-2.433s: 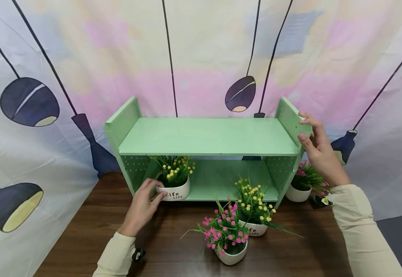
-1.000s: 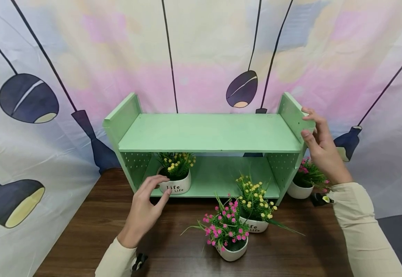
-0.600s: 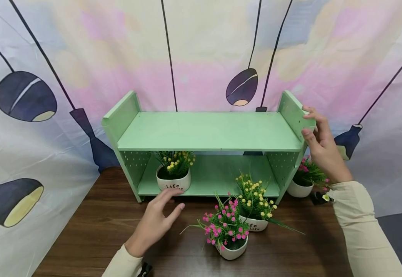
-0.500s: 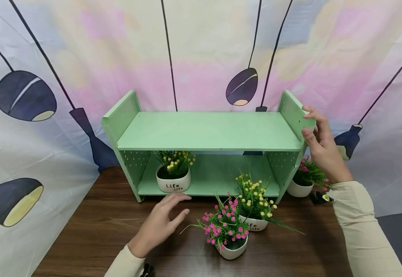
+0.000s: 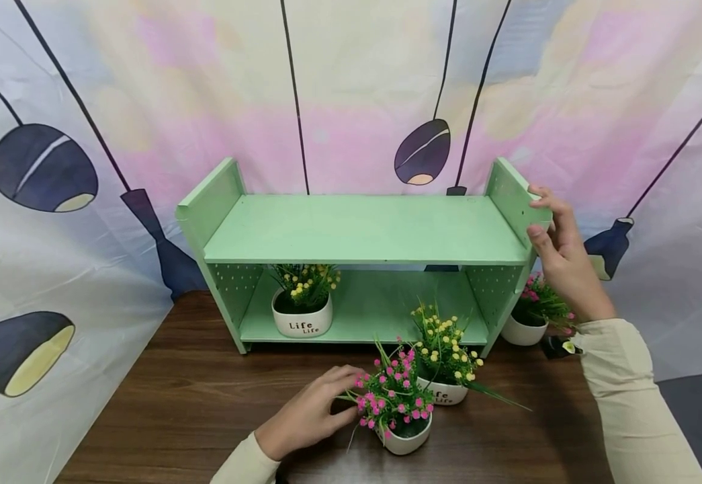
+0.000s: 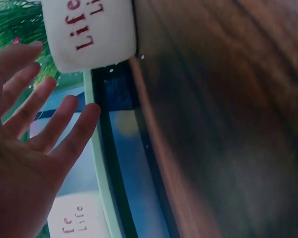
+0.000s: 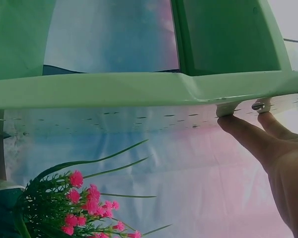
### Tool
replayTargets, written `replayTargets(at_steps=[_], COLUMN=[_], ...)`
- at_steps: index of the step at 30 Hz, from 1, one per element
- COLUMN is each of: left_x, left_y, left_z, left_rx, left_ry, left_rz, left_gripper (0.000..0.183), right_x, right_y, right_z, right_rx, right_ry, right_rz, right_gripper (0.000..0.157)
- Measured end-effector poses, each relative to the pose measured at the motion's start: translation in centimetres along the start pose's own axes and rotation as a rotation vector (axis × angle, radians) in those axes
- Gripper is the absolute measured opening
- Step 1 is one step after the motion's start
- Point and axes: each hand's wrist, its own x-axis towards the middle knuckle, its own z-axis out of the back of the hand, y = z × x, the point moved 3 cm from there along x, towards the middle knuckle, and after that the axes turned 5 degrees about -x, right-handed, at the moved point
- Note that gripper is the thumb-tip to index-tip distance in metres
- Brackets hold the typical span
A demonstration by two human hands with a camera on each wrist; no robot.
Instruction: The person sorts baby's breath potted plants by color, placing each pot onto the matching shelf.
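My left hand (image 5: 311, 410) reaches over the table beside a white pot (image 5: 408, 441) of pink artificial flowers, its fingertips partly hidden behind the leaves. In the left wrist view the fingers are spread, close to a white pot (image 6: 89, 37) lettered "Life". My right hand (image 5: 568, 265) grips the right side panel of a green two-tier shelf (image 5: 365, 232), thumb at the front edge and a finger over the top. In the right wrist view its fingers (image 7: 243, 131) press the panel's outer side. A yellow-flowered pot (image 5: 303, 321) stands on the left of the lower tier.
Behind the pink flowers stands another pot of yellow flowers (image 5: 445, 359). A further pink-flowered pot (image 5: 522, 329) sits right of the shelf, behind my right wrist. All this is on a dark wooden table (image 5: 163, 403), with a lamp-printed curtain (image 5: 363, 81) behind it.
My left hand has let go of the yellow-flowered pot on the lower tier and moved right and toward me, to the pink flowers. That pot went slightly deeper in. The right hand stays put.
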Motion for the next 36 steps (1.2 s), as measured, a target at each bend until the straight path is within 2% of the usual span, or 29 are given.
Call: replayTargets(at_steps=[3,8,11,15,18,23,29,36], left_x=[0.0,0.0,0.1,-0.1,-0.4,-1.2,-2.4,-3.5], left_y=[0.0,-0.1,-0.3,-0.7,-1.0,-1.0,-0.7,0.4], left_z=[-0.5,-0.8,-0.9,-0.8,-0.6,-0.3,0.5,1.5], left_rx=[0.008,0.071,0.160,0.330,0.430,0.494,0.443,0.400], left_ry=[0.030,0.012,-0.006,-0.040,-0.051,-0.056,-0.036,-0.080], left_rz=[-0.008,-0.074,-0.148,-0.267,-0.305,-0.276,-0.142,-0.066], left_gripper=[0.041,0.035,0.029,0.021,0.023,0.021,0.023,0.027], right_x=[0.0,-0.1,-0.1,-0.2,-0.2,-0.1,0.0,-0.1], right_y=[0.0,0.0,0.0,0.0,0.0,-0.1,-0.2,-0.3], right_z=[0.0,0.0,0.0,0.0,0.0,0.0,-0.1,0.0], right_rx=[0.008,0.002,-0.004,0.001,0.005,-0.001,-0.005,-0.004], right_ry=[0.003,0.002,-0.002,-0.005,-0.005,-0.006,-0.002,-0.008], right_rz=[0.008,0.012,0.007,-0.003,-0.007,0.007,0.038,0.018], right_gripper=[0.042,0.043,0.043,0.043,0.043,0.043,0.042,0.043])
